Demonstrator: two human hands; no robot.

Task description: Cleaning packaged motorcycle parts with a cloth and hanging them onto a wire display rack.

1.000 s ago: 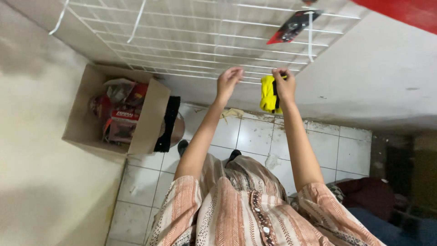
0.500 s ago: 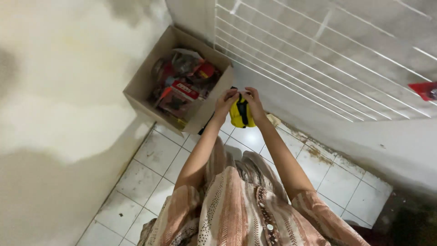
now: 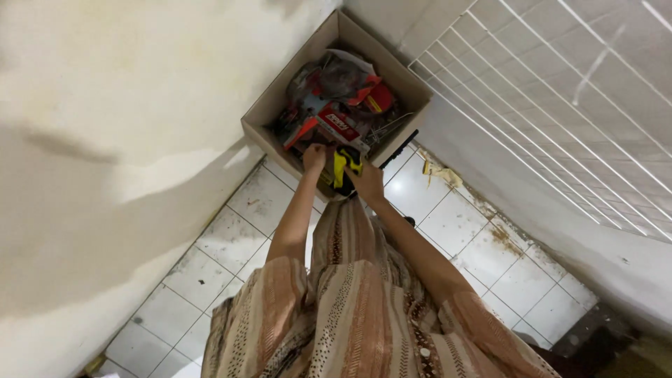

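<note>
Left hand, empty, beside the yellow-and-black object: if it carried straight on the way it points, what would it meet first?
Probably the red packets heaped in the open brown cardboard box; the left hand is already at its near rim, though depth is unclear.

Both hands with yellow tool over cardboard box

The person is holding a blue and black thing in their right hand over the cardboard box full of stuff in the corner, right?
Not quite. The thing in the right hand is yellow and black, not blue and black, as the head view shows. The rest is right: it is held at the edge of the cardboard box full of stuff in the corner, with the left hand right beside it.
</note>
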